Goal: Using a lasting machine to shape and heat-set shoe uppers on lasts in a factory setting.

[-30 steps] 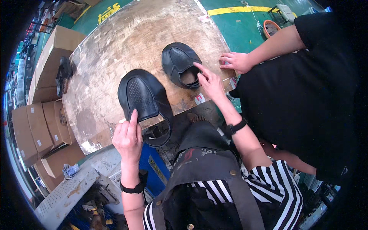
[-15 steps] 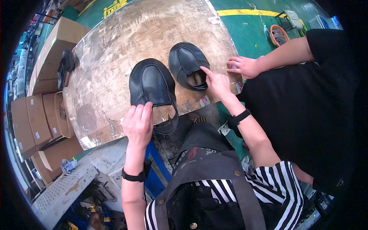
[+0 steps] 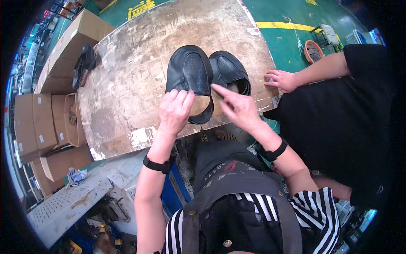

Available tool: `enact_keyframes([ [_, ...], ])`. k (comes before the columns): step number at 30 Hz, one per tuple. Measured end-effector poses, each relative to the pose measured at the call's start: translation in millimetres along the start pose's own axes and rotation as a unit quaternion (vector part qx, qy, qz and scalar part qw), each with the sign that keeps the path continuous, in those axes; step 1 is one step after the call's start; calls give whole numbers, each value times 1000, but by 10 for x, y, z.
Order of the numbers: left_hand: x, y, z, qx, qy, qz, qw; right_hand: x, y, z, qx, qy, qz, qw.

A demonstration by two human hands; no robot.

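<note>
The left shoe (image 3: 199, 73), black with a dotted panel over its front, was near the near edge of the table (image 3: 127, 93), right of that edge's middle, its toe toward the far edge and its heel band close to the near edge. Whether its sole rested on the wood could not be told. It partly covered the right shoe (image 3: 231, 71), also black, which sat just beyond it toward the near right corner.

The left hand (image 3: 174, 112) had its fingers bent and together, clamped on the left shoe at the rim of its opening; the thumb's grip was mostly hidden. The right hand (image 3: 241, 108) was slightly blurred, its index finger straight and the thumb apart from it, gripping nothing. That fingertip lay just beside the left shoe's rim, in front of the right shoe; contact could not be told.

A co-worker's hand (image 3: 282, 80) rested at the right edge, near the right shoe. Dark shoes (image 3: 87, 58) stood at the left edge, against a carton (image 3: 63, 70). Beyond the right edge, an orange basin (image 3: 313, 51) stood on the green floor (image 3: 287, 53).
</note>
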State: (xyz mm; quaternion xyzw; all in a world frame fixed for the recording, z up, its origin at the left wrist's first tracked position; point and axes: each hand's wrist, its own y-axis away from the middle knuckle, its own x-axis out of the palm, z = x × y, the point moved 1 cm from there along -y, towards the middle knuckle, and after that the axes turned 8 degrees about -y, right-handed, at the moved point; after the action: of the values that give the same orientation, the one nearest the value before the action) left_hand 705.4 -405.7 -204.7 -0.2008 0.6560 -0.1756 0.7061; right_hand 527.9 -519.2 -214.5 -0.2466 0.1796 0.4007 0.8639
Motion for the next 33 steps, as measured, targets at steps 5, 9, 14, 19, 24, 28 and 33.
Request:
enact_keyframes([
  [5, -62, -4, 160, 17, 52, -76, 996, 306, -112, 412, 3, 89, 6, 996],
  [9, -118, 22, 285, 22, 73, -96, 992, 352, -198, 587, -25, 85, -44, 995],
  [14, -59, 37, 375, 40, 79, -96, 991, 441, -252, 665, -4, 140, -40, 989],
  [19, 100, 103, 439, 65, 114, -140, 981, 597, -237, 633, 56, 182, -30, 981],
  [24, 59, 78, 412, 63, 135, -118, 982, 667, -215, 613, 45, 148, -21, 988],
  [28, 78, 46, 449, 55, 142, -108, 982, 669, -243, 643, 34, 165, -63, 984],
  [33, 140, 78, 493, 49, 150, -116, 981, 698, -280, 611, 41, 161, -25, 986],
])
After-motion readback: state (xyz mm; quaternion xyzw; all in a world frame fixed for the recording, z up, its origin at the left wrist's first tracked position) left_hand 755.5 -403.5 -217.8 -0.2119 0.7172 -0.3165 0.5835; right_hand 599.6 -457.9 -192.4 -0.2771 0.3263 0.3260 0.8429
